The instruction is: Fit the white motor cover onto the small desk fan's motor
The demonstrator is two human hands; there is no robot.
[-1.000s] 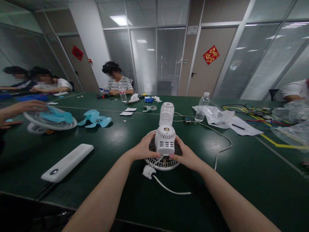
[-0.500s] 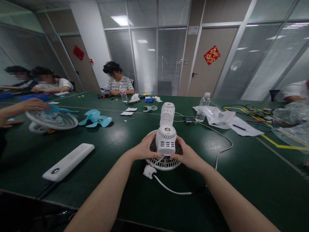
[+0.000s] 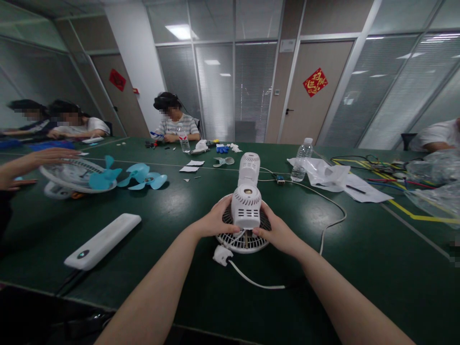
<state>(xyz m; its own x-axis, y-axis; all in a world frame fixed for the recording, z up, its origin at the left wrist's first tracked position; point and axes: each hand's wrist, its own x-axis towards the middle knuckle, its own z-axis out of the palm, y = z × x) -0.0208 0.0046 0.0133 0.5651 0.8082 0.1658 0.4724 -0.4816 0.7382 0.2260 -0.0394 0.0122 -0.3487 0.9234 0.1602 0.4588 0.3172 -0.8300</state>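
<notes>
A white electric fan lies face down in front of me, its round grille against the table and its motor housing on top. My left hand is closed around the left side of the housing, thumb along the lower edge. From the right side my right hand grips the same housing, its thumb near the other thumb. The fingertips of both hands are partly hidden behind the housing and grille. A white plug with its cord lies just below the grille, on the left.
At left, a co-worker's hand is over another fan grille, near blue fan blades. A white power bank lies nearer me. Water bottle, plastic bag and cables are at right. Other people sit around the table.
The co-worker's blue fan blade has shifted right and tipped up at the right edge of the other grille. My hands and the fan stay almost in place.
</notes>
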